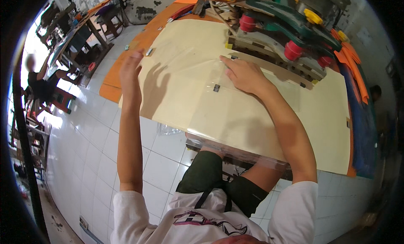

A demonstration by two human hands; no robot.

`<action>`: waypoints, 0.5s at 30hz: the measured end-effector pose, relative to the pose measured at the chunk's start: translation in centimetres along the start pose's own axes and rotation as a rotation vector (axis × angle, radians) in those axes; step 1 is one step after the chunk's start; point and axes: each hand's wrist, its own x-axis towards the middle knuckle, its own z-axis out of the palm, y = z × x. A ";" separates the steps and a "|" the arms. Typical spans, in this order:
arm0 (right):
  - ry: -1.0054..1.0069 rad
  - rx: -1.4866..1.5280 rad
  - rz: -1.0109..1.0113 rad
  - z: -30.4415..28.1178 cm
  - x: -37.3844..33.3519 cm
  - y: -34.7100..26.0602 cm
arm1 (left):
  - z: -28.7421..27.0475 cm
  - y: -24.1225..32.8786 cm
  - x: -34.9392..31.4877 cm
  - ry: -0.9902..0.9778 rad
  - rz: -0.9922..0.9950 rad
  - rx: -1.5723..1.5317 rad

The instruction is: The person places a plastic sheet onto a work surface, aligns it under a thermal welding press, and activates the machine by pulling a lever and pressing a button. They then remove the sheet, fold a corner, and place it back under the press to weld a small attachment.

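A large cream sheet [324, 130] covers most of the work table. Thin clear plastic film [240, 122] lies over it, its near part drooping past the table's front edge. My right hand [248, 77] rests on the film near the middle, fingers stretched forward and pressing down. Beside its fingertips sits a small dark tab [234, 57]; another dark tab [216, 88] is on the sheet closer to me. Above the sheet's left side, my left hand [132, 69] is raised with nothing seen in it. Its fingertips are slightly blurred, and its shadow shows spread fingers.
A green press-like machine [290, 23] with red and yellow knobs stands at the back right. Orange material [355, 69] and dark blue cloth [357, 122] lie along the right edge. At far left, a person [40, 84] sits near another workbench [73, 38].
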 end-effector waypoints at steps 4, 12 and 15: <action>-0.020 0.048 -0.002 -1.1 0.0 -1.1 | -1.2 -3.5 2.1 -0.155 0.051 0.901; -0.216 0.014 0.042 -2.5 -0.4 0.6 | -0.2 -5.5 10.0 -0.320 0.171 1.060; -0.294 -0.010 0.031 -3.3 -0.2 -1.0 | -1.9 -8.1 14.6 -0.333 0.142 0.964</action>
